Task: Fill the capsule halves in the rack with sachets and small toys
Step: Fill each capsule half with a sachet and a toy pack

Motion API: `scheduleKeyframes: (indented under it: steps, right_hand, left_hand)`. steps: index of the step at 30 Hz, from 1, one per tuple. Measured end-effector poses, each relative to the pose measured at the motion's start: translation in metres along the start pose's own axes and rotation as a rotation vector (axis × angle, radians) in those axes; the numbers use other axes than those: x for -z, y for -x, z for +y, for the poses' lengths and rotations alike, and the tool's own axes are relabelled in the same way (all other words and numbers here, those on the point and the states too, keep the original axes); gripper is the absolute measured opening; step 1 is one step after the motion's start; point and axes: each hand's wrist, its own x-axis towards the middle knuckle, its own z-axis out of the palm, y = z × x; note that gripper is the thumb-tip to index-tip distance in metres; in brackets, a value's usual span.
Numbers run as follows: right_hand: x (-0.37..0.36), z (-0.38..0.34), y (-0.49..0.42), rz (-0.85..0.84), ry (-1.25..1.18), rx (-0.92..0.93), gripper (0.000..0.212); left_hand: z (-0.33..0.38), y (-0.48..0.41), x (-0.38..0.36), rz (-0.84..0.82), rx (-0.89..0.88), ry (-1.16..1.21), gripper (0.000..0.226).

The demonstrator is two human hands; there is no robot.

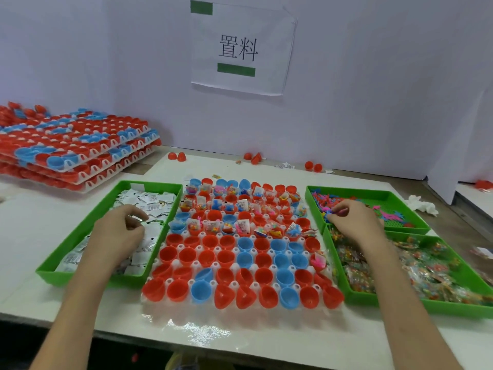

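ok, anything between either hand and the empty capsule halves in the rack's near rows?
Nothing visible. The left hand pinches sachets in the left tray, the right hand small toys in the far right tray; only the low green tray walls lie between them and the rack. The empty capsule halves are uncovered.

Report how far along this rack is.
Done: the far rows of the rack mostly hold sachets and toys. In hand: the left hand pinches sachets in the left tray; the right hand pinches toys in the far right tray. Left: four near rows of capsule halves sit empty, except one pink toy.
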Motion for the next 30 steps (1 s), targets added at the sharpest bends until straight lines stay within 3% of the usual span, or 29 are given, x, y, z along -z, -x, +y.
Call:
scheduleKeyframes:
  steps: [6, 14, 23, 30]
  right_hand:
    - [-0.004, -0.001, -0.005, 0.078, -0.039, -0.038, 0.021]
    - [0.002, 0.006, -0.003, 0.182, -0.374, 0.005, 0.015]
    - [0.004, 0.008, -0.003, 0.331, -0.559, 0.044, 0.010]
    - [0.014, 0.009, -0.005, 0.467, -0.674, 0.065, 0.012]
  left_hand:
    - [-0.002, 0.003, 0.001, 0.095, -0.054, 0.061, 0.023]
    - [0.001, 0.008, 0.005, 0.151, -0.133, 0.208, 0.016]
    - [-0.006, 0.003, 0.004, 0.091, -0.142, 0.239, 0.019]
    - [-0.005, 0.009, 0.013, 0.370, -0.183, 0.514, 0.020]
